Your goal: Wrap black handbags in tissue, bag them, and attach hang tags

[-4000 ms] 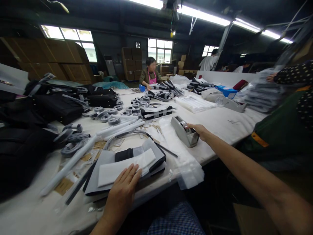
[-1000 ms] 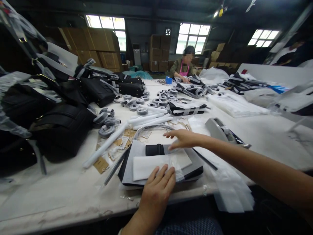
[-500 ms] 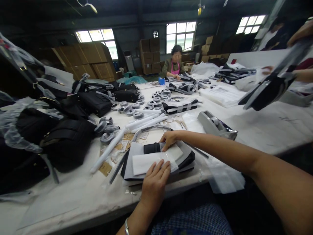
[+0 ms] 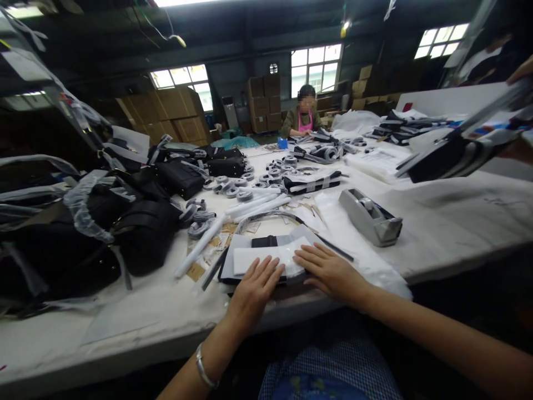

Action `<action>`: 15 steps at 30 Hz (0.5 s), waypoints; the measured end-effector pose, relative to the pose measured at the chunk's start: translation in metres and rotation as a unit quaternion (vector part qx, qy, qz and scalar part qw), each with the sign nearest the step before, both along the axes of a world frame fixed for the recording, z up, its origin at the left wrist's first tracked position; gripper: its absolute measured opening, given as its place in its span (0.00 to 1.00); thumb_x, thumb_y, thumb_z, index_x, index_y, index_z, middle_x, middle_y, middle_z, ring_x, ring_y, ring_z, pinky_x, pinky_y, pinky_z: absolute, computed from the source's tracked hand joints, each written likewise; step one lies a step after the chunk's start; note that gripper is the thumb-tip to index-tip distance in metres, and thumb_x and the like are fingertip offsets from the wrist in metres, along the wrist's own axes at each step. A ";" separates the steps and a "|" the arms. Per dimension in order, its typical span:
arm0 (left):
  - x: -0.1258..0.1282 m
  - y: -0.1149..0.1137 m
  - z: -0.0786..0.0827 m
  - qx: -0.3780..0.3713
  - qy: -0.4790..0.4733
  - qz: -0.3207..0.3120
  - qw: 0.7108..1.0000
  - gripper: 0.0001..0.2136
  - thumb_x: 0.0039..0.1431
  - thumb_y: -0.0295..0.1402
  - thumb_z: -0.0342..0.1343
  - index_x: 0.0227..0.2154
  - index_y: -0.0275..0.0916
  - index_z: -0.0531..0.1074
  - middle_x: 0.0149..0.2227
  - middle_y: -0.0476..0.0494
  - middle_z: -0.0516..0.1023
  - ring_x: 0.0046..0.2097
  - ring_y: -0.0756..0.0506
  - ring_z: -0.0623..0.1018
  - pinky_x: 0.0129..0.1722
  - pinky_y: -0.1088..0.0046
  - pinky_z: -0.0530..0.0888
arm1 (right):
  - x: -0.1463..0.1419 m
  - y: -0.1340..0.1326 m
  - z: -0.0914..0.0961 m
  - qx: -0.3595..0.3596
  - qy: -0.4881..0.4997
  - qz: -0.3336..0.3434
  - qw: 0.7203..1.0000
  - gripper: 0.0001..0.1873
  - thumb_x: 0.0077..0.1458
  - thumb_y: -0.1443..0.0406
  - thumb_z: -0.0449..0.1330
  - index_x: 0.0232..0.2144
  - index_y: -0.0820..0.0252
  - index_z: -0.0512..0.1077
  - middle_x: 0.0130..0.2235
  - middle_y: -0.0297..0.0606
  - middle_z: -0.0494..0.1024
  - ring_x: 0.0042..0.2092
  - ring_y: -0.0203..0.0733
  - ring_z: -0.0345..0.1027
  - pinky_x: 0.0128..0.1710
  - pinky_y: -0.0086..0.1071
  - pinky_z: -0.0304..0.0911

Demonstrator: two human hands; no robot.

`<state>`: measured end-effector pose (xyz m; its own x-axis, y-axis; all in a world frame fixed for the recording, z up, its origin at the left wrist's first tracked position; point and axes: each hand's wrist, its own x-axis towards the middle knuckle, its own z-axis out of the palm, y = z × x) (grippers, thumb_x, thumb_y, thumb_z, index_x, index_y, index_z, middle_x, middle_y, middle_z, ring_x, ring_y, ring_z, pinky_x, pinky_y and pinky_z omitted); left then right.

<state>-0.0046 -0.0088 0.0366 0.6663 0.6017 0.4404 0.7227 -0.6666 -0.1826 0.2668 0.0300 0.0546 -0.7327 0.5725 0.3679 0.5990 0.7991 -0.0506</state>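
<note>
One paper-covered bag [image 4: 242, 243] lies at the near edge of the worktop [image 4: 458, 219], its white sheet [image 4: 245, 256] under a splayed left hand [image 4: 252, 290] and right hand [image 4: 333, 275], grasping nothing, apparently to keep it flat; grey tape dispenser [image 4: 368, 215] near, presumably for easy reach.

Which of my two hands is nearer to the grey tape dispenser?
Your right hand, the one without a bracelet; the left hand, with the silver bracelet, lies farther from the tape dispenser.
</note>
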 end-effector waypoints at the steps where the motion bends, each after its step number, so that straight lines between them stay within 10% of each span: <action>1: -0.011 -0.001 0.003 0.011 0.018 0.004 1.000 0.25 0.65 0.21 0.46 0.65 0.35 0.58 0.66 0.39 0.64 0.66 0.40 0.63 0.64 0.55 0.64 | 0.002 -0.003 -0.006 0.021 -0.001 -0.003 1.000 0.30 0.58 0.68 0.62 0.62 0.61 0.64 0.63 0.46 0.68 0.65 0.54 0.58 0.64 0.53 0.53; 6: -0.057 -0.004 0.009 0.002 0.036 0.066 0.997 0.24 0.66 0.24 0.48 0.65 0.38 0.59 0.65 0.40 0.65 0.66 0.38 0.65 0.64 0.51 0.64 | -0.003 -0.024 -0.016 0.068 0.083 -0.023 0.994 0.25 0.60 0.70 0.59 0.59 0.60 0.67 0.60 0.46 0.71 0.63 0.56 0.61 0.64 0.56 0.53; 10: -0.061 -0.006 0.002 -0.043 -0.011 0.095 0.995 0.23 0.65 0.25 0.49 0.63 0.40 0.63 0.63 0.41 0.68 0.65 0.39 0.67 0.62 0.53 0.66 | -0.019 -0.053 -0.026 -0.139 0.231 -0.038 0.962 0.14 0.65 0.64 0.55 0.50 0.55 0.74 0.48 0.42 0.80 0.49 0.47 0.74 0.51 0.43 0.69; 12: -0.058 -0.007 -0.001 -0.057 -0.025 0.099 0.993 0.23 0.65 0.26 0.50 0.63 0.40 0.63 0.63 0.42 0.68 0.65 0.38 0.66 0.63 0.52 0.65 | -0.030 -0.061 -0.030 -0.348 0.287 -0.085 0.889 0.14 0.64 0.58 0.56 0.45 0.57 0.75 0.43 0.42 0.81 0.42 0.46 0.76 0.45 0.41 0.71; 15: -0.057 -0.008 0.000 -0.067 -0.040 0.099 0.992 0.23 0.65 0.30 0.52 0.63 0.40 0.62 0.63 0.41 0.68 0.65 0.38 0.66 0.63 0.52 0.64 | -0.047 -0.061 -0.025 -0.597 0.377 -0.084 0.703 0.15 0.58 0.53 0.62 0.37 0.58 0.75 0.39 0.39 0.78 0.43 0.45 0.74 0.46 0.39 0.70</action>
<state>-0.0612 -0.0171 0.0363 0.4953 0.7738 0.3948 0.8504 -0.5248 -0.0382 0.2202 -0.0308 0.0296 -0.4714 0.8588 -0.2005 0.1232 -0.1609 -0.9792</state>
